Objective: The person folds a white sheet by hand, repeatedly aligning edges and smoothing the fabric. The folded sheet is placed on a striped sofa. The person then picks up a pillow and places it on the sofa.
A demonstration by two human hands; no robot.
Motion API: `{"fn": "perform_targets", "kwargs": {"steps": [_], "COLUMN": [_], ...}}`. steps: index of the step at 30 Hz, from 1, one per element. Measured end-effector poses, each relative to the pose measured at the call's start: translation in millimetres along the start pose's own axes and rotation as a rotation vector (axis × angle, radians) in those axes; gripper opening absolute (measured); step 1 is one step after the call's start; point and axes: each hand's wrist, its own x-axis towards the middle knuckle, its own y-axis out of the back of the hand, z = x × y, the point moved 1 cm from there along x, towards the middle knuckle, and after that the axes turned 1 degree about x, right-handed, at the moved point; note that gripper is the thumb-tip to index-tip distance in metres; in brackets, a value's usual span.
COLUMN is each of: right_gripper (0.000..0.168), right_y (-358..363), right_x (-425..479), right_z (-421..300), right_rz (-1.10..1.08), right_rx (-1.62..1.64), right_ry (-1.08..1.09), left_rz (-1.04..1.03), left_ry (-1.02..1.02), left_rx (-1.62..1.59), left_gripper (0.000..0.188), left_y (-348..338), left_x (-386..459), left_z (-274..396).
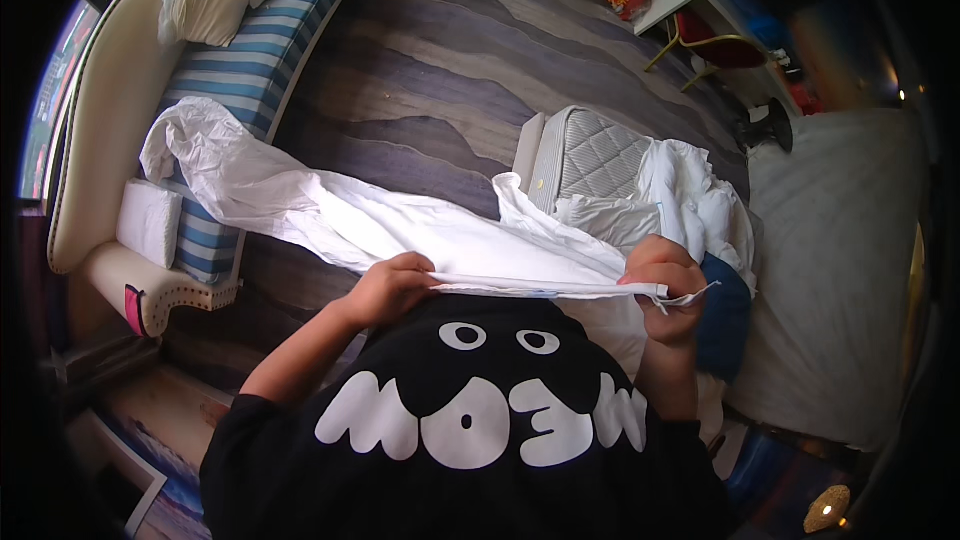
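A white bed sheet or cover [435, 232] is stretched in front of my chest, its near edge pulled fairly straight between my hands. My left hand [394, 286] grips that edge on the left. At the other end, my right hand [664, 289] is closed around the hem, and a narrow strip of fabric sticks out past the fingers. The far part of the cloth trails left across the floor gap and lies crumpled over a blue-and-white striped sofa seat [255, 64].
Cushions, including a cream pillow [210, 4] and a white pillow [148, 221], rest on the sofa. Ahead right is a quilted mattress [600, 154] with crumpled white linen [690, 195]. Farther off stand a red chair [712, 41] and a desk [675, 0]. Patterned carpet [427, 52] lies between.
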Motion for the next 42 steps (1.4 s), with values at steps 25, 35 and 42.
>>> {"fn": "perform_targets", "kwargs": {"steps": [25, 35, 42], "right_gripper": [0.009, 0.012, 0.013], "right_y": [6.7, 3.8, -19.8], "right_x": [-7.1, 5.3, 22.0], "right_z": [51.7, 70.6, 75.4], "right_rz": [0.556, 0.488, 0.503], "right_rx": [0.380, 0.478, 0.459], "right_ry": [-0.488, -0.288, -0.250], "left_rz": [0.596, 0.156, 0.809], "left_ry": [0.545, 0.460, 0.473], "left_rx": [0.214, 0.196, 0.249], "left_gripper": [0.010, 0.007, 0.011], "left_y": [60.8, -7.9, 43.5], "left_x": [-8.8, -32.1, -61.1], "left_z": [-30.1, 15.6, 12.1]}}
